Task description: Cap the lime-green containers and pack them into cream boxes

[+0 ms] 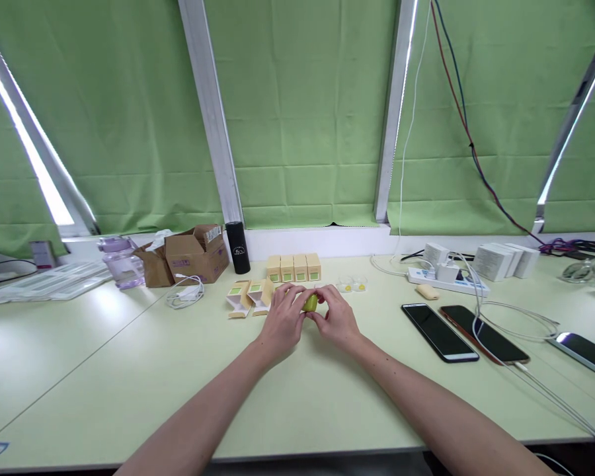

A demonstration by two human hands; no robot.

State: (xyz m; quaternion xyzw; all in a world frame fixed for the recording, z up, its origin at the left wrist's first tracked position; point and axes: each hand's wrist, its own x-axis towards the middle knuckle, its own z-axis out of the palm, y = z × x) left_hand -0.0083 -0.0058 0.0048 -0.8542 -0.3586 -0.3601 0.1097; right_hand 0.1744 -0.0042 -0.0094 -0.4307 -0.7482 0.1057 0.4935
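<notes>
A small round yellow-green item (310, 303) is pinched between both hands above the middle of the table. My left hand (285, 316) grips its left side with closed fingers, and my right hand (334, 316) holds its right side between thumb and fingers. Two opened small boxes (238, 299) lie just left of my left hand. Behind the hands stands a row of several closed tan boxes (293, 268) with green labels. Clear plastic cups with yellow bits (346, 285) sit beyond my right hand.
Phones (440, 332) lie at the right among white cables. A power strip (446, 281) and white boxes (493, 262) are behind them. A black cylinder (237, 248), a cardboard box (193, 258), a coiled cable (184, 294) and a purple bottle (123, 264) stand at the left.
</notes>
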